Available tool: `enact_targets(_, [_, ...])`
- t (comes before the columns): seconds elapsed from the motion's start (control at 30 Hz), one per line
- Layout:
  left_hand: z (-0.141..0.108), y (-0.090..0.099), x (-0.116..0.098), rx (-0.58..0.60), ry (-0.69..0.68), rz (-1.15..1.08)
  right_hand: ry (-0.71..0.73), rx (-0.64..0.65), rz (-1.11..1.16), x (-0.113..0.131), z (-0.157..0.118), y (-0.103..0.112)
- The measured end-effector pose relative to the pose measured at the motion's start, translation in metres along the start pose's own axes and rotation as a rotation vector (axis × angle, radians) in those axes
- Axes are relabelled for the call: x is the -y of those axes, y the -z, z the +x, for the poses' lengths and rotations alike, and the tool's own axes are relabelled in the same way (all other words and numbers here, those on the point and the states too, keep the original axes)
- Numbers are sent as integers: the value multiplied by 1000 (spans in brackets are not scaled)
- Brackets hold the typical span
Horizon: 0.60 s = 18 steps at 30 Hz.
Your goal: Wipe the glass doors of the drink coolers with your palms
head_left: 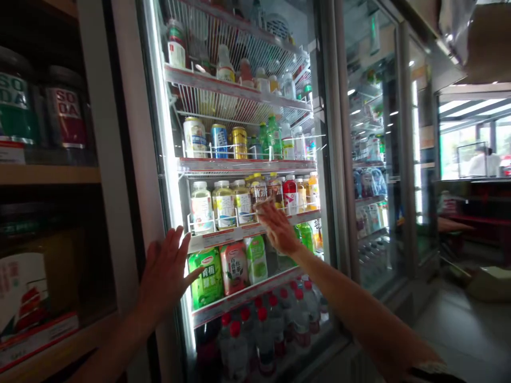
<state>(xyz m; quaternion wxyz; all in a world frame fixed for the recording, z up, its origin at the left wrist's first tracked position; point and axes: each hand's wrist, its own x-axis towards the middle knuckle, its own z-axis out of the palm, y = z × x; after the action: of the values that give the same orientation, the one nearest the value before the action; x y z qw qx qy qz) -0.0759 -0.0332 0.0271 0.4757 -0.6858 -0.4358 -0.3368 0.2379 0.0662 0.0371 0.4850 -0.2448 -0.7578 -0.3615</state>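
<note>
My left hand (165, 271) is open, fingers spread, at the left edge of a lit drinks cooler (251, 231). It seems to rest against the door frame. My right hand (281, 229) reaches up to the cooler's glass front, fingers stretched forward over a small pale cloth (264, 205), which is partly hidden and blurred. Behind that hand are tea bottles (224, 205) with white caps and a red bottle (290, 194). Lower down, a green carton (205, 276), a red carton (234, 267) and a light green carton (256, 258) stand in a row.
At left, a wooden shelf (48, 174) bears soda jars (66, 111). Cans (219, 141) and bottles fill the cooler's upper racks, with red-capped water bottles (263, 335) at the bottom. More glass-fronted coolers (371, 175) continue right. A cardboard box (489, 282) lies on the floor.
</note>
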Motion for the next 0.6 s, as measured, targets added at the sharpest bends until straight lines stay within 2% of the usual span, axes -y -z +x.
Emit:
enact_targets(0.13, [-2, -1, 0, 9, 13, -8, -488, -293, -89, -94, -21, 28])
enact_targets(0.2, [-2, -1, 0, 19, 21, -9, -628, -371, -119, -116, -21, 30])
enact_targets(0.27, [-2, -1, -1, 35, 23, -8, -638, -387, -120, -101, -12, 21])
enact_targets(0.33, [-2, -1, -1, 32, 23, -12, -523, -326, -85, -53, 4, 4])
enact_targets(0.4, [-1, 0, -2, 14, 21, -22, -307, -162, -21, 6, 19, -13])
enact_targets(0.47, [1, 1, -2, -4, 30, -31, -47, 14, 24, 52, 26, -22])
enact_targets(0.53, [2, 3, -2, 10, 34, -31, 128, 137, 40, 65, 21, -20])
enact_targets(0.57, [3, 3, -2, 18, 35, -30, 140, 155, 36, 57, 16, -15])
enact_targets(0.6, [4, 3, -2, 22, 31, -28, 93, 137, 23, 43, 9, -8])
